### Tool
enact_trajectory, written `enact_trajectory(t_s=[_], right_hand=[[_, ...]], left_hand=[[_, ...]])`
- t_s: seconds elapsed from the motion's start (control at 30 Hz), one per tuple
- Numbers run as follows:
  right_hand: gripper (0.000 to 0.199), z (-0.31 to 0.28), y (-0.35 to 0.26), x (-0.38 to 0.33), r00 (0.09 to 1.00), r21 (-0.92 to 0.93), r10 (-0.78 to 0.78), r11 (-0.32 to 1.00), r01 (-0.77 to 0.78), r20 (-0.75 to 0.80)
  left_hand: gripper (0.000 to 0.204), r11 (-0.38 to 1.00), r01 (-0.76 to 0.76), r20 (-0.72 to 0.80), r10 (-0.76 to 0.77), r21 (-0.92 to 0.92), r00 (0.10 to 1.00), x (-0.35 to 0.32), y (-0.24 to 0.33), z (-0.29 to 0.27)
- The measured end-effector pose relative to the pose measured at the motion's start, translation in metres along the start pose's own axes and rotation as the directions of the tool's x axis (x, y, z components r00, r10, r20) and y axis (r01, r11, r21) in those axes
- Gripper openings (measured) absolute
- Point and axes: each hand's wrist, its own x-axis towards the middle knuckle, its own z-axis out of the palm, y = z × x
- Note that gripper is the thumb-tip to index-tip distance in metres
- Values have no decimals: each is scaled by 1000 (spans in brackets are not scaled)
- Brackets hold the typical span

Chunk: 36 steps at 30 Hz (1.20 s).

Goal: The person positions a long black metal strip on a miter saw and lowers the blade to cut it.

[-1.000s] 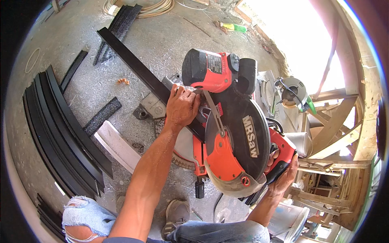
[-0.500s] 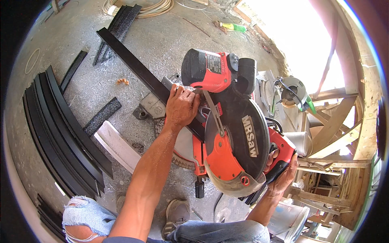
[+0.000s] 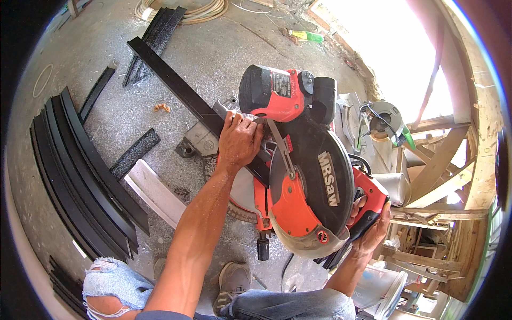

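Note:
A red and black miter saw (image 3: pixel 312 165) stands on the floor before me, its blade hidden behind the guard. Across its base runs a long black metal profile (image 3: pixel 178 88), reaching out to the upper left and passing under the saw head. My left hand (image 3: pixel 240 140) is closed over this profile at the saw's fence, just below the motor housing, pressing it down. My right hand (image 3: pixel 370 226) wraps round the saw's red and black handle (image 3: pixel 372 197) at the right. The orange and clear blade guard (image 3: pixel 301 224) faces toward me.
Several long black profiles (image 3: pixel 80 170) lie at the left, with shorter offcuts and a white profile (image 3: pixel 154 192) nearer the saw. A grinder-like green and grey power tool (image 3: pixel 386 124) stands at the right beside a wooden frame (image 3: pixel 453 170). Beyond lie a coiled hose (image 3: pixel 205 12) and a green-yellow bottle (image 3: pixel 308 36).

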Motion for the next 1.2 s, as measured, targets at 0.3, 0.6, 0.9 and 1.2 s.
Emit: enact_trajectory(t_s=[0.3,0.6,0.9,1.2], right_hand=[[61,-4,3,0,1000,-7,-5,1000,5,2],[60,-3,7,-2,1000,22,-21,1000,21,3],[62,-7,6,-2,1000,11,-4,1000,3,21],[64,-4,6,-2,1000,10,-8,1000,8,27]], left_hand=[[27,1000,-17,-25,17,14,1000,-1,0,2],[27,1000,-1,-7,2,23,1000,0,1,1],[29,1000,0,-60,1,20,998,2,2,1],[27,999,-1,-53,3,36,999,1,2,-1]])
